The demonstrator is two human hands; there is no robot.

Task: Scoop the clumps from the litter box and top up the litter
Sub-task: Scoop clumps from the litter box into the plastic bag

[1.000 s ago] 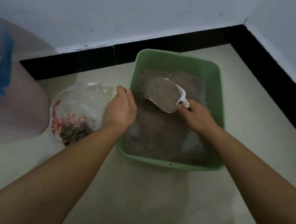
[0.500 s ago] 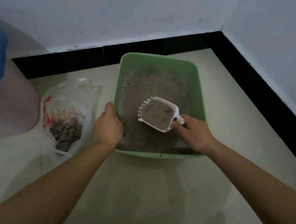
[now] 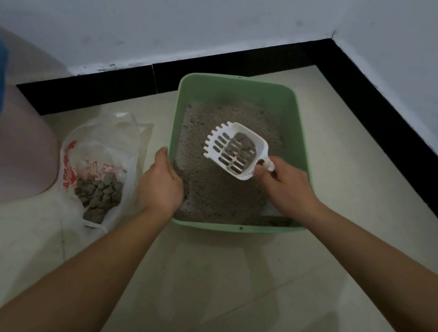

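Litter box (image 3: 231, 228) rim gripped by the left hand (image 3: 162, 183) — right hand (image 3: 285, 190) clamped round the scoop (image 3: 215, 152) handle, clumps (image 3: 241, 145) inside.

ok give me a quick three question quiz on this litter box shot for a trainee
1. Multiple choice: the right hand grips A) a brush, B) the handle of the white slotted scoop, C) nothing.
2. True or false: the left hand holds the left rim of the green litter box.
3. Short answer: what lies in the clear plastic bag left of the box?
Key: 1 B. 2 true. 3 gray clumps.
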